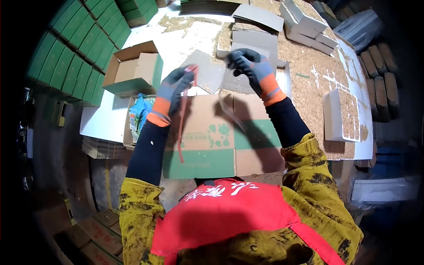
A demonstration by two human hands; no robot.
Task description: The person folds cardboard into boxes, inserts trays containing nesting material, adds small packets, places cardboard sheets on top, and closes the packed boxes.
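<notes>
Left hand [176,84], in a grey and orange glove, pinches the upper end of a red strip [180,132] between thumb and fingers. The strip hangs down in front of a cardboard piece [198,119], brown above and green along its lower edge, which lies nearest the wearer. Right hand [248,66], gloved alike, is raised well apart from the left, its fingers curled inward. A pale, blurred strip [230,114] trails below it across the cardboard piece; I cannot tell whether the fingers pinch it.

Beyond the hands, grey sheets [255,42] lie on the white surface [104,121], close to the right hand. Brown crumbs [304,66] cover much of the right side, where a white block [332,115] stands near the edge. To the left of the left hand sit an open box [157,73] and, just nearer, blue packets [140,112]. Green boxes [73,57] are stacked farther left.
</notes>
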